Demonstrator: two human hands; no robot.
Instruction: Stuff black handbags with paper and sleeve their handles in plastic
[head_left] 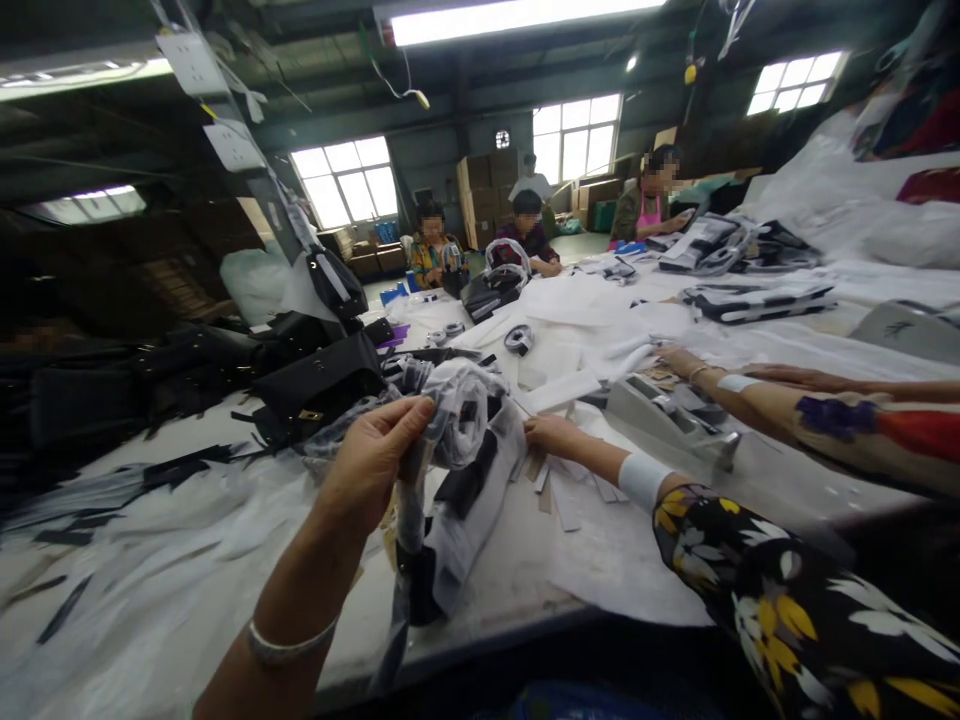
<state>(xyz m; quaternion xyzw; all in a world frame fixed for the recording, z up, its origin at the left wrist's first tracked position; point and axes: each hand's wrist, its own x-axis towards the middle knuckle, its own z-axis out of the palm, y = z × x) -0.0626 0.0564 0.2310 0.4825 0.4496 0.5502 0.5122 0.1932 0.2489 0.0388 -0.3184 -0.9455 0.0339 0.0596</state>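
My left hand (371,462) is raised over the white table (187,580), thumb and fingers pinched on a crumpled clear plastic wrap with black straps (466,470) inside. The bundle hangs from that grip down to the table edge. My right hand (556,436), on an arm in a black flowered sleeve, lies low at the bundle's right edge. It touches the wrapping, and its fingertips are hidden behind the plastic. Small flat card pieces (559,490) lie under that wrist.
A co-worker's arms (720,385) reach in from the right, beside a grey tape dispenser (660,415). Black bags (315,385) are piled at the left, and wrapped goods (750,300) lie further back. Several people sit at the table's far end. Loose black strips (180,462) are scattered at the left.
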